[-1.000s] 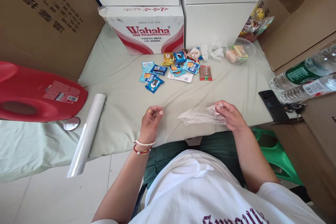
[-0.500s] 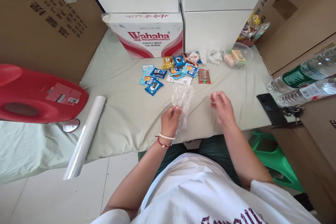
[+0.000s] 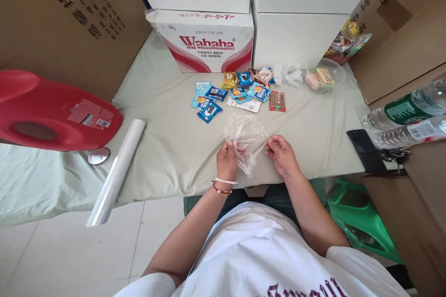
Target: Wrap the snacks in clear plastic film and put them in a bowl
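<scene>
A thin clear plastic bag [image 3: 248, 137] is stretched between my two hands above the front of the cloth-covered table [image 3: 174, 148]. My left hand [image 3: 227, 158] pinches its left side; a white bead bracelet and a red cord are on that wrist. With thumb and fingertips closed, my right hand [image 3: 280, 153] grips the bag's right edge. Just beyond the bag lies a pile of small wrapped snacks, among them a blue packet [image 3: 209, 112], a light blue packet [image 3: 259, 92], a yellow packet [image 3: 230, 80] and a brown-red packet [image 3: 277, 101].
Crumpled clear plastic [image 3: 293, 75] and a clear bowl with snacks [image 3: 322, 79] stand at the back right. Bottles [image 3: 411, 111] and a black phone [image 3: 365, 151] are at right. A red jug [image 3: 59, 111] and a plastic film roll [image 3: 116, 171] lie left. A Wahaha carton [image 3: 209, 48] stands behind.
My right hand has moved left and taken hold of the bag's right edge. The bag, earlier hanging bunched from my left hand, is now spread wider. The view has shifted slightly.
</scene>
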Demonstrator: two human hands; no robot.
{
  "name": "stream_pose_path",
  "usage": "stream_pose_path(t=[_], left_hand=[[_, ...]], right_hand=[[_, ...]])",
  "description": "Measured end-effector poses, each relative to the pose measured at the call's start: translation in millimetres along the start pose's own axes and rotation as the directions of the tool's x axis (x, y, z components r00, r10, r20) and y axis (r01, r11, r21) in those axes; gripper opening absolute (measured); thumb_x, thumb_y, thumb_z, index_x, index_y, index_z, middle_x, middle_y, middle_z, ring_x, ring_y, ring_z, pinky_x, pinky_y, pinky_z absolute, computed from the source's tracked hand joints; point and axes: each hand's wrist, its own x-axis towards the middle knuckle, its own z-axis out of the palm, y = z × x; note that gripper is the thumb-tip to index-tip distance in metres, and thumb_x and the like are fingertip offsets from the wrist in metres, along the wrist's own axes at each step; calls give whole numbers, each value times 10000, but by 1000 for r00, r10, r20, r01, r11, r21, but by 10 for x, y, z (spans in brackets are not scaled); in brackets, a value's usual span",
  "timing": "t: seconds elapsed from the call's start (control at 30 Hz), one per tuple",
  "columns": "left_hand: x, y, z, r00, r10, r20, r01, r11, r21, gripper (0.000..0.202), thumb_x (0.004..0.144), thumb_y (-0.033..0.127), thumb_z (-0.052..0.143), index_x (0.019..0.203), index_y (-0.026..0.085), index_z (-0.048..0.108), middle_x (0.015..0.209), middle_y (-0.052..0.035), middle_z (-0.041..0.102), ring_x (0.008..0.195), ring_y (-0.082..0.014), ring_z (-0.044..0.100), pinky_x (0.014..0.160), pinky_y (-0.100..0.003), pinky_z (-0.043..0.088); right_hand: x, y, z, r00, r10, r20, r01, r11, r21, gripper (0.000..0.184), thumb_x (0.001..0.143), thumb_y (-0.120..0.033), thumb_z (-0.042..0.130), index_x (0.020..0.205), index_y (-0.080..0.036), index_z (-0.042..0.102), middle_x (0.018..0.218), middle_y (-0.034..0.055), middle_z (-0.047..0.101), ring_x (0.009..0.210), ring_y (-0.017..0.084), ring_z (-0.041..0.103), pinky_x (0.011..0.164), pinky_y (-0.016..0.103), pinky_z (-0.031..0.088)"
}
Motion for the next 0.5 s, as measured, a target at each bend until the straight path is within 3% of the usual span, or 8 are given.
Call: stream_pose_path(t=[0.1, 0.2, 0.33, 0.5], left_hand=[[-38, -9, 22, 998, 58, 13, -59, 998, 39, 468, 937, 692, 553, 913, 227, 601, 765, -15, 695, 612, -148, 642, 541, -264, 473], [-64, -4, 54, 993, 110, 49, -114, 990, 84, 450, 952, 676, 546, 918, 229, 586, 867, -26, 720, 593, -122, 603, 552, -267, 467], [-16, 6, 16, 998, 45, 51, -49, 996, 77, 457, 960, 690, 489, 957, 239, 562, 788, 5, 691, 490, -102, 488, 497, -276, 425], [97, 16, -146, 993, 1, 121, -32, 966, 255, 438, 936, 659, 527, 881, 230, 590, 609, 42, 572, 461, -117, 437, 447, -274, 352]], right_hand=[[-56, -7, 66, 998, 55, -10, -54, 998, 30, 542, 680, -679, 842, 951, -260, 629, 1015, 25, 715, 887, 175, 657, 732, 291, 570], [-93, 14, 191, 991, 108, 78, -102, 992, -74, 589, 649, -622, 887, 1060, -261, 667, 958, 28, 720, 851, 187, 661, 685, 288, 556], [-84, 41, 239, 994, 71, 83, -56, 984, -171, 481, 630, -585, 877, 869, -214, 686, 762, -6, 629, 657, 136, 562, 531, 248, 463], [-43, -3, 81, 994, 84, 65, -68, 974, -216, 486, 623, -599, 861, 813, -203, 653, 725, -16, 616, 457, 67, 393, 378, 233, 250]])
